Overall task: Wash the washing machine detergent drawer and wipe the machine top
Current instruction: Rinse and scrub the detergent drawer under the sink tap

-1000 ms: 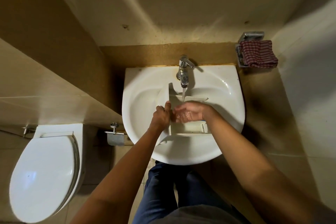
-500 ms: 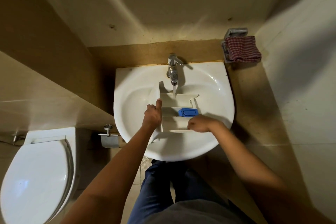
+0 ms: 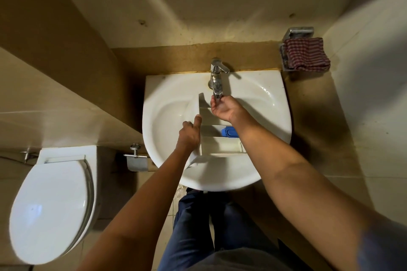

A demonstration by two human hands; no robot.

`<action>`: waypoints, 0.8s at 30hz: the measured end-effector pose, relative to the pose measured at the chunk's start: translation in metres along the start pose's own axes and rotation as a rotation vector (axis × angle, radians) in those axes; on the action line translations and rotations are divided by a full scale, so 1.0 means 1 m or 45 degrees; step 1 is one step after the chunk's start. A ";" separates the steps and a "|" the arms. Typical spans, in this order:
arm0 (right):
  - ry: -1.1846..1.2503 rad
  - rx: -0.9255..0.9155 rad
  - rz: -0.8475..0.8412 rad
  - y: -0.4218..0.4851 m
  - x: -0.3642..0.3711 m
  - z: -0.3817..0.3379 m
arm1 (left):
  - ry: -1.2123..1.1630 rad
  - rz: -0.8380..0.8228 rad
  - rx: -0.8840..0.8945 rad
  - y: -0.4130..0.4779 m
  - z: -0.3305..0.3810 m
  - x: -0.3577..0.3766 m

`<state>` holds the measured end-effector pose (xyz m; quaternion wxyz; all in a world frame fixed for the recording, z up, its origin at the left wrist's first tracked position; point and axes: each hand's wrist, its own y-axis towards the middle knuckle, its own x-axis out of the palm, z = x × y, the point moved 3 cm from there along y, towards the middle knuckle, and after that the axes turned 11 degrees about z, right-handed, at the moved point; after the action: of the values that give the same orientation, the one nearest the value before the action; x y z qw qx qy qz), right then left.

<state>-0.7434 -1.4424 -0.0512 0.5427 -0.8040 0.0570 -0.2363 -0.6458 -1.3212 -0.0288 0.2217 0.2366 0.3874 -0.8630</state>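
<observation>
While left hand holds drawer: white, blue insert.

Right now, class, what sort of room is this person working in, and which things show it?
A small bathroom: a white wash basin with a metal tap, a toilet with its lid down beside it, and a paper holder on the wall between them.

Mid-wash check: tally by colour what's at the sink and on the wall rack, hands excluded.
White: 2, sink, detergent drawer
Blue: 1, insert in the drawer
Silver: 2, tap, rack
Red checked: 1, cloth
Total: 6
</observation>
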 end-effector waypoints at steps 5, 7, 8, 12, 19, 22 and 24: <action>0.196 0.079 -0.199 -0.004 0.000 0.010 | -0.005 0.027 0.007 0.000 0.001 0.001; 0.043 0.084 -0.247 -0.011 -0.009 0.027 | -0.013 0.030 0.012 0.000 0.003 0.000; -0.165 0.031 -0.233 -0.013 -0.016 0.037 | -0.015 0.029 0.014 0.000 0.003 0.000; -0.891 -0.617 -0.144 -0.023 -0.050 0.071 | -0.048 0.013 0.006 -0.001 0.004 -0.001; -2.257 -1.752 -0.328 -0.047 -0.109 0.079 | -0.006 0.021 0.031 -0.003 0.002 -0.001; -2.116 -1.738 0.179 -0.044 -0.120 0.073 | 0.028 0.022 0.040 -0.003 0.002 -0.001; -1.989 -1.535 0.359 -0.044 -0.114 0.079 | -0.001 0.032 0.011 0.000 0.002 -0.001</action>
<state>-0.8165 -1.3180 -0.0718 -0.0481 -0.8610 -0.1106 0.4941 -0.6455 -1.3225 -0.0269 0.2317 0.2420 0.3804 -0.8620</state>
